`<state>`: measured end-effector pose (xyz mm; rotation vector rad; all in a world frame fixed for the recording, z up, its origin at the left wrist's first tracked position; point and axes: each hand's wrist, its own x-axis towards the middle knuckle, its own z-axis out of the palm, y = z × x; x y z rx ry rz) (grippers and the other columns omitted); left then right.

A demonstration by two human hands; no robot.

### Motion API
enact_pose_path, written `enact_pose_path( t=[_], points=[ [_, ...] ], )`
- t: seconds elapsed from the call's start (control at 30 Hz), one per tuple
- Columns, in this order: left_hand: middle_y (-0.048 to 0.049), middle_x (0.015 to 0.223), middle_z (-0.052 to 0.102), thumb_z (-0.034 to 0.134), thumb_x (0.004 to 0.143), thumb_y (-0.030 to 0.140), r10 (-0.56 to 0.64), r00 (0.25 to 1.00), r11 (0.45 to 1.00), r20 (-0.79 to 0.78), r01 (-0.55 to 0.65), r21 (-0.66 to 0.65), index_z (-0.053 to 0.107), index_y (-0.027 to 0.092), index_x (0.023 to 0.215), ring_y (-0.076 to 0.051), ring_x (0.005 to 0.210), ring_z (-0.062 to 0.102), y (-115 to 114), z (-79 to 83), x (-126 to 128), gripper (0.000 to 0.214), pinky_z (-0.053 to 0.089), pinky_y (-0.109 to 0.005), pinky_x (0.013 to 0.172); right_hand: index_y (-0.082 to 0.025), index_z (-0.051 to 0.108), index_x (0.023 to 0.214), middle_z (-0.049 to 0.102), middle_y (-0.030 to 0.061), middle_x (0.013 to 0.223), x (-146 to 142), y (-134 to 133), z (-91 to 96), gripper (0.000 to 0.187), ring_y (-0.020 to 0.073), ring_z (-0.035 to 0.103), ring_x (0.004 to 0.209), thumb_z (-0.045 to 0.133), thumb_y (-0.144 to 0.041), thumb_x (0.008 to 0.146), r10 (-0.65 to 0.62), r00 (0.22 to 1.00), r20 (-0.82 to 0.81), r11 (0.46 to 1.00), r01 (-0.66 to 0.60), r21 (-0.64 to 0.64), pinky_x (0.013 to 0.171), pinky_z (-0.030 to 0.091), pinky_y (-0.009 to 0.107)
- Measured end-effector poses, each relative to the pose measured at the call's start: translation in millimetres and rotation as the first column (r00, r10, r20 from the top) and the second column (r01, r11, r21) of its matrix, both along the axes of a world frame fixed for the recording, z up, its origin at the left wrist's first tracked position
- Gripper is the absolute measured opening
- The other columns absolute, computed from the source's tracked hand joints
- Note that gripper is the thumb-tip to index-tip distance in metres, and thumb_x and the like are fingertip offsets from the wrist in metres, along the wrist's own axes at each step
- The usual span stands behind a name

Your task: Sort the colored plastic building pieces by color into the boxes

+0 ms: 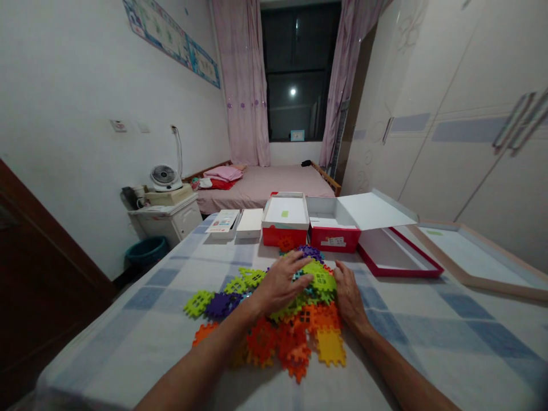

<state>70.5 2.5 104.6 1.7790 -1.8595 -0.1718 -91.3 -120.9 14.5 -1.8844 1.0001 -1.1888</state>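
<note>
A heap of flat plastic building tiles with toothed edges lies on the cloth-covered table, in green, purple, orange and yellow. My left hand rests over the top of the heap, fingers spread, nearest a lime-green window tile. At the heap's right side, my right hand lies against the tiles with its fingers stretched forward and grips nothing that I can see. Orange tiles and a yellow tile lie nearest me. Out to the left are a purple tile and a green tile.
Behind the heap stand a red-and-white box, an open red box and two small white boxes, one a flat box. To the right lie a red-edged lid and a large shallow tray. A bed is beyond.
</note>
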Motion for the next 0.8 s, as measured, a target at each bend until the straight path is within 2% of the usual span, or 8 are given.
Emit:
enact_pose_path(
  t=[0.07, 0.1, 0.17, 0.2, 0.3, 0.37, 0.5, 0.8],
  points=[
    [-0.0075, 0.146, 0.042, 0.034, 0.093, 0.050, 0.264, 0.962, 0.963, 0.067, -0.259, -0.074, 0.051, 0.024, 0.132, -0.023, 0.137, 0.033, 41.7, -12.7, 29.5, 0.050, 0.024, -0.045, 0.115, -0.018, 0.053, 0.121, 0.050, 0.0137, 0.128, -0.3, 2.0, 3.7, 0.052, 0.0247, 0.044, 0.124, 0.030, -0.051, 0.088, 0.000, 1.000, -0.021, 0.999, 0.001, 0.035, 0.110, 0.030, 0.045],
    [-0.0092, 0.146, 0.041, 0.034, 0.092, 0.049, 0.428, 0.900, 0.900, 0.082, -0.416, -0.130, 0.052, 0.023, 0.131, -0.024, 0.138, 0.032, 64.2, -23.2, 46.5, 0.050, 0.023, -0.047, 0.115, -0.017, 0.052, 0.121, 0.050, 0.0142, 0.128, 0.3, 3.0, 5.8, 0.053, 0.0247, 0.044, 0.125, 0.030, -0.051, 0.087, -0.001, 1.000, -0.028, 0.999, 0.003, 0.053, 0.110, 0.030, 0.044],
    [-0.0122, 0.147, 0.038, 0.034, 0.091, 0.047, 0.713, 0.698, 0.694, 0.068, -0.689, -0.210, 0.050, 0.020, 0.131, -0.029, 0.140, 0.026, 107.3, -48.5, 77.8, 0.051, 0.022, -0.054, 0.113, -0.016, 0.052, 0.122, 0.051, 0.0149, 0.127, 2.7, 5.3, 9.9, 0.056, 0.0247, 0.044, 0.124, 0.029, -0.053, 0.087, -0.005, 0.999, -0.037, 0.996, 0.008, 0.084, 0.110, 0.030, 0.043],
    [-0.0123, 0.146, 0.040, 0.035, 0.090, 0.045, 0.778, 0.626, 0.622, 0.058, -0.753, -0.215, 0.053, 0.020, 0.127, -0.031, 0.140, 0.024, 125.5, -61.2, 89.4, 0.048, 0.024, -0.056, 0.111, -0.015, 0.052, 0.122, 0.051, 0.0151, 0.127, 4.0, 6.4, 11.7, 0.058, 0.0248, 0.044, 0.123, 0.028, -0.054, 0.086, -0.005, 0.999, -0.040, 0.996, 0.009, 0.094, 0.110, 0.030, 0.043],
    [-0.0137, 0.142, 0.044, 0.033, 0.088, 0.033, 0.729, 0.678, 0.684, 0.092, -0.720, -0.117, 0.061, 0.019, 0.113, -0.033, 0.139, 0.026, 154.4, -89.0, 99.3, 0.040, 0.026, -0.056, 0.110, -0.014, 0.051, 0.123, 0.051, 0.0152, 0.127, 7.2, 9.0, 15.6, 0.060, 0.0255, 0.044, 0.123, 0.027, -0.055, 0.085, -0.011, 0.999, -0.051, 0.994, 0.016, 0.105, 0.110, 0.029, 0.044],
    [-0.0172, 0.142, 0.043, 0.035, 0.088, 0.038, 0.719, 0.694, 0.695, 0.038, -0.717, -0.057, 0.057, 0.014, 0.119, -0.033, 0.138, 0.030, 149.4, -95.0, 87.7, 0.045, 0.026, -0.051, 0.112, -0.013, 0.051, 0.123, 0.052, 0.0156, 0.127, 8.2, 9.8, 16.7, 0.062, 0.0261, 0.044, 0.122, 0.027, -0.055, 0.085, -0.009, 0.998, -0.066, 0.995, 0.016, 0.100, 0.109, 0.028, 0.044],
    [-0.0176, 0.145, 0.039, 0.033, 0.089, 0.051, 0.740, 0.645, 0.659, -0.189, -0.752, 0.012, 0.041, 0.009, 0.135, -0.026, 0.137, 0.032, 108.0, -85.7, 51.5, 0.063, 0.025, -0.040, 0.115, -0.011, 0.051, 0.124, 0.052, 0.0167, 0.126, 8.8, 8.9, 15.9, 0.065, 0.0263, 0.045, 0.122, 0.027, -0.056, 0.084, -0.017, 0.997, -0.078, 0.997, 0.023, 0.079, 0.109, 0.029, 0.043],
    [-0.0133, 0.142, 0.039, 0.049, 0.085, 0.046, 0.672, 0.635, 0.664, -0.381, -0.744, -0.068, 0.050, 0.016, 0.127, -0.023, 0.135, 0.035, 38.0, -59.8, 15.8, 0.052, 0.028, -0.035, 0.114, -0.015, 0.052, 0.120, 0.054, 0.0150, 0.123, 7.1, 4.3, 10.4, 0.059, 0.0246, 0.047, 0.118, 0.029, -0.057, 0.085, -0.018, 0.999, -0.041, 0.999, 0.020, 0.049, 0.106, 0.031, 0.043]
  ],
)
